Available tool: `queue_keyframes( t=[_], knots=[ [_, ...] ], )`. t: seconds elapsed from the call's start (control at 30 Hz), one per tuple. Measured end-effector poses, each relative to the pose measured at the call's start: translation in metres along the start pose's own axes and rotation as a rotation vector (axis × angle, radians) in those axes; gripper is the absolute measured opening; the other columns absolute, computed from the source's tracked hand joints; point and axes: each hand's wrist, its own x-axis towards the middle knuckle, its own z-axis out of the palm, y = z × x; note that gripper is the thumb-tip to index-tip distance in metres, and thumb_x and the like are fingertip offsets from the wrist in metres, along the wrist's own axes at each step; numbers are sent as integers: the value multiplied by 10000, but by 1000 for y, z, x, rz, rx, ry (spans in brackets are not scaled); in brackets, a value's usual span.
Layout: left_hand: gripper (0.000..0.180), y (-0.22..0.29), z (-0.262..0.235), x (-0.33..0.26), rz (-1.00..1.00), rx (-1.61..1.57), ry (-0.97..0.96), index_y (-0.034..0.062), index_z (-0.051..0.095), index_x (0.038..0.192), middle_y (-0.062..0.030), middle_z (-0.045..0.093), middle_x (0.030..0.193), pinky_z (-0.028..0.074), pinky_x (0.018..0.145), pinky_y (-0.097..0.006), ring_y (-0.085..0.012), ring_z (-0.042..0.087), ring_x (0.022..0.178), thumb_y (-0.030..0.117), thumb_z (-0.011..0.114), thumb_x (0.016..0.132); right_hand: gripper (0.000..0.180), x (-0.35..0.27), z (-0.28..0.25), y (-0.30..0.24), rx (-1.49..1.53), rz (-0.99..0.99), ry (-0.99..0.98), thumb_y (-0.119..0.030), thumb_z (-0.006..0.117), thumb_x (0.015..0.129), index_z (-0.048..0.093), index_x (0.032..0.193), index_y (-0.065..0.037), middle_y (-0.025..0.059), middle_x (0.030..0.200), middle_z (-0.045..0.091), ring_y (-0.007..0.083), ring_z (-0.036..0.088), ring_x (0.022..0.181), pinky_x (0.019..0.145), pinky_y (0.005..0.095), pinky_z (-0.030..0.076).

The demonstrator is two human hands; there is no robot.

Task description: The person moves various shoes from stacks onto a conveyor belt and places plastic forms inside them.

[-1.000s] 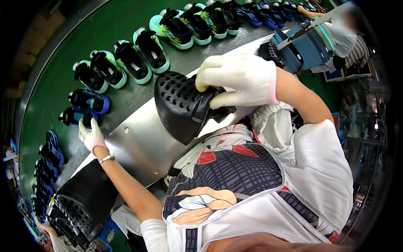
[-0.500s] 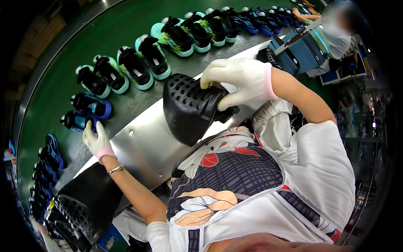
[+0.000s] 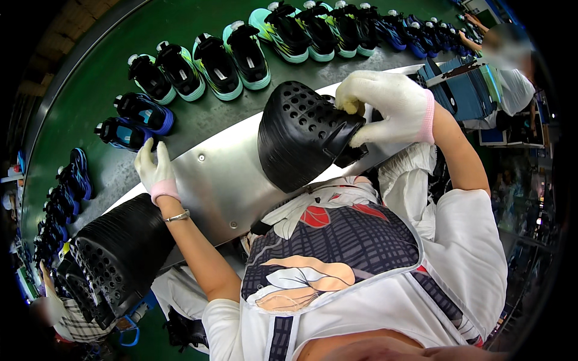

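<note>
My left hand (image 3: 155,171), in a white knit glove with a pink cuff, is at the near end of a blue-and-black sports shoe (image 3: 123,133). Its fingers are apart, and the tips touch or nearly touch the shoe's edge. A similar shoe (image 3: 144,113) lies just beyond. My right hand (image 3: 391,108), gloved alike, is curled at the right end of a stack of black perforated moulded pieces (image 3: 296,144). The thumb and fingers grip the end of the stack, which rests on a metal ledge (image 3: 211,174); the exact contact is partly hidden.
Several teal-and-black shoes (image 3: 247,57) line the green worktop beyond. More blue shoes (image 3: 78,174) stand at far left. A second black perforated stack (image 3: 123,246) is by my left forearm. Blue flat sheets (image 3: 460,90) stand at right, near another person (image 3: 512,84).
My view has shifted, so the shoes and the black stack appear further right and higher. Both hands keep nearly the same places beside the shoe and the stack.
</note>
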Motion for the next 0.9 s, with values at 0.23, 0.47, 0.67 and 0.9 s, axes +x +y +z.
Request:
queue_keyframes(
  t=[0.23,0.47,0.67,0.9],
  knots=[
    [401,44,-13,-4,86,-111,170,14,600,1215,-121,608,1099,474,801,-294,-164,575,831,266,599,903,417,-14,-37,-10,-99,-78,181,-89,817,541,519,830,-39,89,894,558,250,553,848,766,325,462],
    [903,139,-27,-31,50,-1417,-700,-41,280,1422,-208,437,1359,388,1032,-413,-279,486,1211,665,442,883,430,68,-20,-59,-100,-468,136,-133,823,606,561,927,-18,111,996,581,246,576,862,763,325,485],
    [580,120,-49,-26,-225,-1835,-475,7,485,1241,-150,598,1080,502,886,-370,-245,591,993,500,466,936,410,144,22,-87,102,-335,-60,-199,719,733,582,1078,-25,121,976,602,253,612,871,777,342,502],
    [423,57,-31,-9,-184,-1874,72,55,538,1111,-74,596,1009,510,838,-340,-198,594,918,445,484,958,556,209,66,-121,-24,3,-347,-457,564,833,595,1067,46,224,872,651,334,637,803,738,372,504]
  ],
)
